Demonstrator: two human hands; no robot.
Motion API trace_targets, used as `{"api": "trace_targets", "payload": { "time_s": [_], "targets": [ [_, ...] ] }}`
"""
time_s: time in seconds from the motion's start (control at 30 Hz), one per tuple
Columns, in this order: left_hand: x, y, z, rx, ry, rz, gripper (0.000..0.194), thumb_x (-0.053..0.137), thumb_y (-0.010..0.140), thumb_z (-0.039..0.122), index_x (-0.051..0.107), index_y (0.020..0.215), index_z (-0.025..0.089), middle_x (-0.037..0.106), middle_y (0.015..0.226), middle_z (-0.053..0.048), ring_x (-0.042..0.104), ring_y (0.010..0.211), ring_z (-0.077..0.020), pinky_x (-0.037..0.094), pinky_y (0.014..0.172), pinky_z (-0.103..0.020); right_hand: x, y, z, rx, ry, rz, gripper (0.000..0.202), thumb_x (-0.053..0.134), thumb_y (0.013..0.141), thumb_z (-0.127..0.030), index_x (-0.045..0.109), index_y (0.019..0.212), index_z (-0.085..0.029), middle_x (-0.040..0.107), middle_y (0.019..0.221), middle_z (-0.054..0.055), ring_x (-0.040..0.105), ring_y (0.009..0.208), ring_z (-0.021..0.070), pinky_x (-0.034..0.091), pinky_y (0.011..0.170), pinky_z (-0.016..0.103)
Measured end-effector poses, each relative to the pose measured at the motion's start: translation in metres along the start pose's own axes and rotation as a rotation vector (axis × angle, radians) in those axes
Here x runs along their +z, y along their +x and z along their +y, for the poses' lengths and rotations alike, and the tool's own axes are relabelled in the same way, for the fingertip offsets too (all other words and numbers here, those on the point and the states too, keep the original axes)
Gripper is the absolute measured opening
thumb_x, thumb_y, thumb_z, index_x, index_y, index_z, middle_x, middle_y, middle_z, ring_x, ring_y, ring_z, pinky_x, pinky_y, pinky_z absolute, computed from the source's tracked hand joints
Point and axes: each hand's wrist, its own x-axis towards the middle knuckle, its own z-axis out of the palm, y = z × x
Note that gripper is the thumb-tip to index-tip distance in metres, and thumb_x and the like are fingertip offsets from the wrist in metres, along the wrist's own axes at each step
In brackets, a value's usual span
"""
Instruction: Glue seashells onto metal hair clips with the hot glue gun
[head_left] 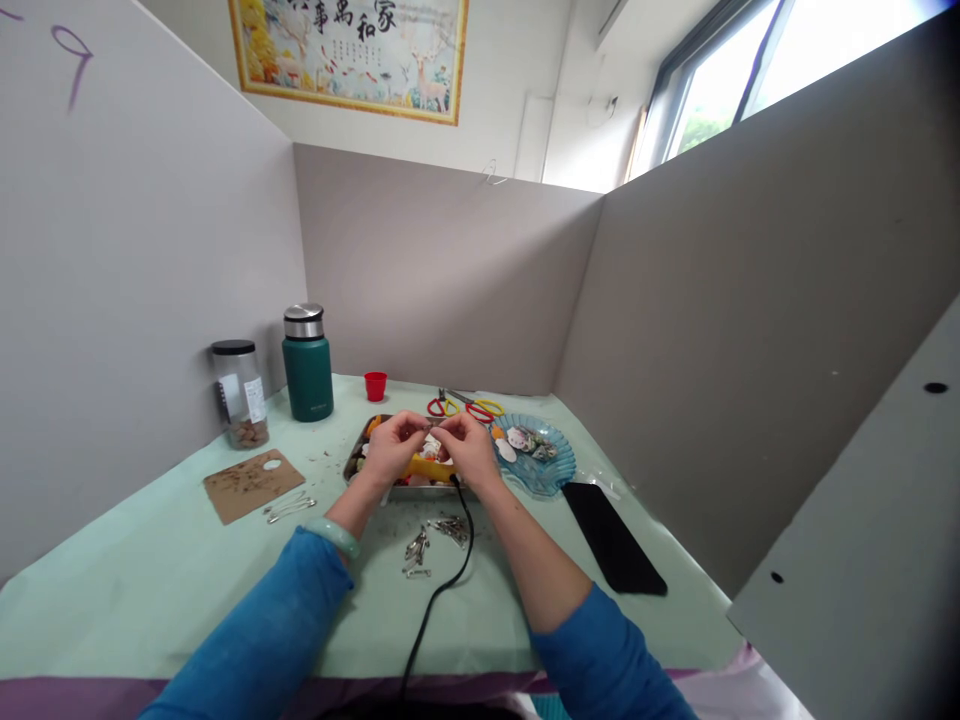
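Observation:
My left hand (395, 446) and my right hand (468, 450) meet over a metal tray (352, 466), fingertips pinched around something too small to make out. Inside the tray are colourful small pieces, partly hidden by my hands. A yellow tool (429, 468) with a black cord (442, 590) lies across the tray beneath my hands. Nearer to me, small metal safety pins (416, 550) form two little piles on the table. To the right of the tray, a blue scalloped plate (553, 475) holds white, orange and grey pieces.
Scissors (480, 408) and a red cup (376, 386) stand behind the tray. At the left are a green flask (307, 370), a jar (241, 400), brown cardboard (251, 488) and large safety pins (290, 507). A black phone-like slab (615, 540) lies right. Partitions (450, 270) enclose the table.

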Motion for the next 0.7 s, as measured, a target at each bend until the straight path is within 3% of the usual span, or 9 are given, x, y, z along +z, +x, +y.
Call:
{"api": "trace_targets", "payload": {
  "time_s": [0.17,0.7],
  "targets": [
    [-0.0014,0.0017,-0.0048,0.07,0.014,-0.027,0.013,0.066,0.07,0.027,0.064,0.076,0.017,0.063,0.072,-0.001,0.058,0.066,-0.0132,0.046,0.062,-0.024,-0.0003,0.0019,0.0017,0.001,0.029,0.005,0.025,0.07,0.064,-0.035,0.052,0.069,-0.018,0.053,0.05,-0.006,0.05,0.039,0.01,0.04,0.041,0.021],
    [-0.0026,0.0016,-0.0069,0.093,0.016,-0.04,0.011,0.066,0.071,0.026,0.065,0.077,0.017,0.065,0.078,-0.003,0.06,0.072,-0.0146,0.047,0.066,-0.025,-0.0023,0.0047,0.0052,-0.014,0.053,-0.001,0.027,0.073,0.062,-0.037,0.053,0.068,-0.018,0.053,0.048,-0.006,0.05,0.038,0.0104,0.04,0.04,0.022]
  ]
}}
